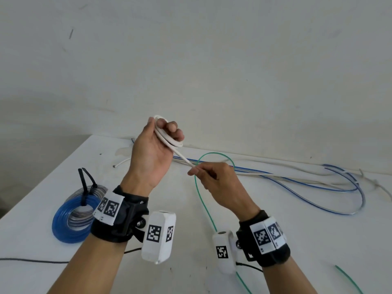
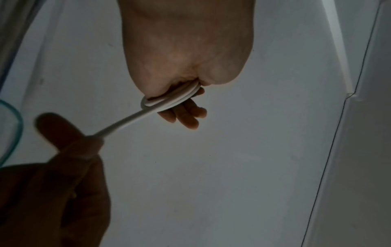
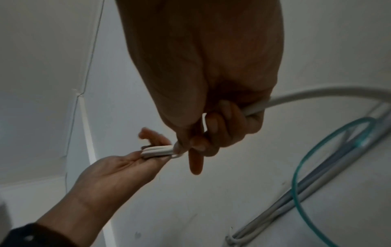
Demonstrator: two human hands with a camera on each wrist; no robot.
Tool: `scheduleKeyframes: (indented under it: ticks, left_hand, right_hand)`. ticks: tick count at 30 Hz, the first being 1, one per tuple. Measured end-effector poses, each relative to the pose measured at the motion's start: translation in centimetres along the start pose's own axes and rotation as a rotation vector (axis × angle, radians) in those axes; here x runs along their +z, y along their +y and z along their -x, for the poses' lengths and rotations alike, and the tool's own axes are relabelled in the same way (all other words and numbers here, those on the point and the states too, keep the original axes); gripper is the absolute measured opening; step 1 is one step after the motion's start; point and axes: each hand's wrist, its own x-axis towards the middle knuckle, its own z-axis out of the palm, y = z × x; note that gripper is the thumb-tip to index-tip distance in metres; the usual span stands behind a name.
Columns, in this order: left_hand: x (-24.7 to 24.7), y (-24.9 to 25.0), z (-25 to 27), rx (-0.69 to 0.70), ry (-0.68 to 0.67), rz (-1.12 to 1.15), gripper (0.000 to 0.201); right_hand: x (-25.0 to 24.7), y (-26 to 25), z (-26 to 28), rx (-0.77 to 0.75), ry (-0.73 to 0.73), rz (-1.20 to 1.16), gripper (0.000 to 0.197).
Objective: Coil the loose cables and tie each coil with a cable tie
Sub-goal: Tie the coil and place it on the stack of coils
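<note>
White cable (image 1: 169, 139): small coil held above table (image 1: 297, 240)
Left hand (image 1: 152, 153): grips coil
Right hand (image 1: 214, 179): pinches free run nr coil
Tip: keep loops same size, feed w/o twist

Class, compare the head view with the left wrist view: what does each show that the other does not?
Only the head view shows the tied blue coil, its black cable ties and the loose blue cables. Only the left wrist view shows the left hand's fingertips under the white coil. Both show the right hand pinching the white cable's tail, and the green cable.
</note>
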Motion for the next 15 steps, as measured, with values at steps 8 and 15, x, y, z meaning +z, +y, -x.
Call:
scheduleKeyframes:
  ticks: [8, 15]
  left_hand:
    - [0.7, -0.2, 0.8, -0.255, -0.249, -0.250, 0.037]
    - [0.6, -0.7, 1.6, -0.379, -0.496, -0.655, 0.037]
  right_hand:
    - [-3.7, 1.0, -0.5, 0.159, 0.208, 0.409, 0.068]
    - [-5.4, 1.3, 0.0, 0.253, 0.044, 0.716, 0.063]
